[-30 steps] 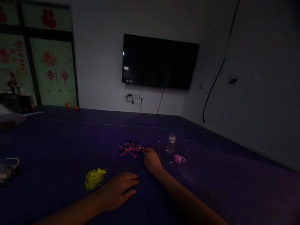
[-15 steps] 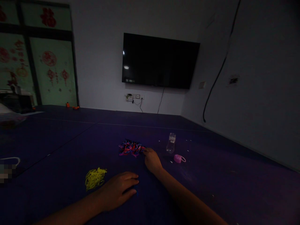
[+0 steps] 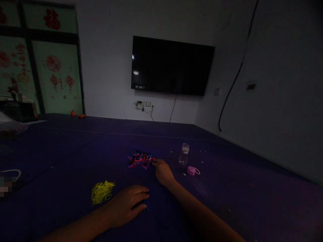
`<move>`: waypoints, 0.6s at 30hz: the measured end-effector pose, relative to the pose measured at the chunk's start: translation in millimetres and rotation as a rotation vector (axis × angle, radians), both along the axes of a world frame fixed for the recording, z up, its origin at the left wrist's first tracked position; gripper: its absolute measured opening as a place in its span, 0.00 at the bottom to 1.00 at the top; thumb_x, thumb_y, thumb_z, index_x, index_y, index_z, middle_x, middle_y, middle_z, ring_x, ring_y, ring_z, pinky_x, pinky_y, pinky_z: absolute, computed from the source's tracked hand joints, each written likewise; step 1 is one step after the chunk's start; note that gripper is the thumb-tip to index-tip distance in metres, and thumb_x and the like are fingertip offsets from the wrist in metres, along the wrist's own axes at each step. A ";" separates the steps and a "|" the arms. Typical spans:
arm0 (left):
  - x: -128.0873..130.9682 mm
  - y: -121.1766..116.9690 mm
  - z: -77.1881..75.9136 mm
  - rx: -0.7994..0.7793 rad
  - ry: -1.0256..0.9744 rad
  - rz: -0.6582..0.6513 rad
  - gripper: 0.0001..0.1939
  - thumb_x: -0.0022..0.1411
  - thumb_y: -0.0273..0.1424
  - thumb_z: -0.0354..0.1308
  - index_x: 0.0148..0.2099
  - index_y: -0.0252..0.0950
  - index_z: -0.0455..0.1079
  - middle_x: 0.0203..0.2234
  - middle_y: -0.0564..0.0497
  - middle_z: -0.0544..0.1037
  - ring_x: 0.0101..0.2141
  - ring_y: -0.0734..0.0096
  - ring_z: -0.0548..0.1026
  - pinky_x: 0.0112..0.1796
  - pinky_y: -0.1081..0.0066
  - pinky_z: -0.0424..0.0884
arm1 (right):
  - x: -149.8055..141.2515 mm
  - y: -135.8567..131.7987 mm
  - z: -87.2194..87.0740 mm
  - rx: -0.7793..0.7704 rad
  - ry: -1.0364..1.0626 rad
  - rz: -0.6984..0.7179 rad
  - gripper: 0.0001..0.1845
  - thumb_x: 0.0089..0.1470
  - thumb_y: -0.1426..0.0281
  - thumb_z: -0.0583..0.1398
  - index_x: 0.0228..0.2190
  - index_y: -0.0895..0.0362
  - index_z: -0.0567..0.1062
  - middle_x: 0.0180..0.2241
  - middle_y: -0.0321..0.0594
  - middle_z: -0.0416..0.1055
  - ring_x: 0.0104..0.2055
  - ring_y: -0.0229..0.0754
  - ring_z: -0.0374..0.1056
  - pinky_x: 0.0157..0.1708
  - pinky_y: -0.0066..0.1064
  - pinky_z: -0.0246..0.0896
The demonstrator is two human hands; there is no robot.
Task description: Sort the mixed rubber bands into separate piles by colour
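A heap of mixed red, pink, blue and black bands [image 3: 139, 159] lies on the purple mat [image 3: 75, 158]. My right hand [image 3: 163, 172] reaches out to the heap's right edge, its fingertips pinched together against the bands; what they hold is too dark to tell. My left hand [image 3: 127, 204] rests palm down on the mat, closer to me, with its fingers stretched flat. A small blue patch shows under its fingertips. To the left of that hand lies a separate pile of yellow bands [image 3: 102, 192].
A small clear bottle [image 3: 184, 154] stands right of the heap, with a pink ring-shaped object [image 3: 192, 170] in front of it. A black screen [image 3: 171, 66] hangs on the far wall. White cord [image 3: 11, 172] lies at the left edge. The room is dim.
My right hand has crept slightly left, further into the edge of the mixed heap. My left hand has stayed where it was.
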State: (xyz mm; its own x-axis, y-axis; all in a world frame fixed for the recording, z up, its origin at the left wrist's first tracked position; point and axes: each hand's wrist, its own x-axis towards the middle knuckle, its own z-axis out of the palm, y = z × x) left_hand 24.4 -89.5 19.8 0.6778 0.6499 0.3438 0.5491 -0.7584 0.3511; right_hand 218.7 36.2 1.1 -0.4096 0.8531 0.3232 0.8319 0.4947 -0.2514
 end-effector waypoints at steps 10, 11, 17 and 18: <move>-0.7 -0.5 0.3 0.001 0.012 0.004 0.16 0.61 0.27 0.54 0.52 0.37 0.69 0.51 0.45 0.72 0.51 0.62 0.69 0.51 0.62 0.65 | 0.1 -0.4 -0.3 -0.002 0.028 -0.018 0.27 0.50 0.81 0.49 0.50 0.56 0.70 0.52 0.44 0.66 0.57 0.43 0.57 0.55 0.35 0.50; -0.7 -0.4 0.1 0.000 0.018 0.005 0.16 0.61 0.27 0.54 0.52 0.37 0.69 0.51 0.45 0.72 0.51 0.62 0.69 0.51 0.62 0.65 | 0.4 0.3 -0.3 -0.007 0.034 -0.018 0.27 0.50 0.82 0.49 0.50 0.56 0.70 0.52 0.44 0.67 0.56 0.43 0.58 0.55 0.34 0.50; 0.1 0.0 0.8 0.013 0.015 0.000 0.16 0.62 0.27 0.54 0.52 0.39 0.69 0.51 0.46 0.71 0.51 0.62 0.68 0.51 0.62 0.65 | 2.7 7.3 -3.6 0.007 0.106 0.014 0.25 0.49 0.83 0.49 0.45 0.57 0.75 0.51 0.43 0.68 0.54 0.42 0.61 0.54 0.32 0.52; 0.2 -0.2 1.2 0.014 0.012 -0.001 0.16 0.62 0.27 0.54 0.52 0.39 0.69 0.51 0.46 0.71 0.51 0.62 0.68 0.51 0.62 0.65 | 3.0 8.4 -4.6 0.013 0.133 0.014 0.25 0.48 0.83 0.49 0.44 0.57 0.75 0.50 0.43 0.69 0.54 0.41 0.62 0.54 0.32 0.53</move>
State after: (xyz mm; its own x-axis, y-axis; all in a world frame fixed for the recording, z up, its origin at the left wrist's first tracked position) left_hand 24.5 -89.7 21.0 0.6824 0.6443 0.3452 0.5524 -0.7638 0.3338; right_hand 221.8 44.7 -3.4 -0.3742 0.8431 0.3862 0.7849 0.5097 -0.3522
